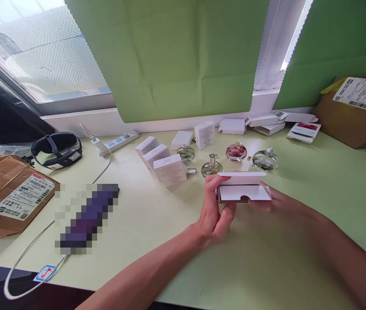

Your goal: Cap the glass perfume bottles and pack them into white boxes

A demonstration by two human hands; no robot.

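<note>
Between my two hands is a small white carton (246,192), raised above the table with its end flap folded up. My left hand (215,211) is closed around its left side, thumb below and fingers behind. At the right end my right hand (271,198) grips it, its fingers partly hidden by the carton. Just beyond stands a round perfume bottle (211,167) with a silver sprayer top. A red perfume bottle (236,152), a clear perfume bottle (265,160) and a greenish perfume bottle (186,153) lie farther back. A silver cap (191,171) rests near the sprayer bottle.
Upright white cartons (170,170) stand left of the bottles; flattened ones (265,118) lie by the wall. Brown parcels (17,193) sit at both sides. On the left are a black headset (56,150), a power strip (121,142), a cable and a pixelated dark object (89,219).
</note>
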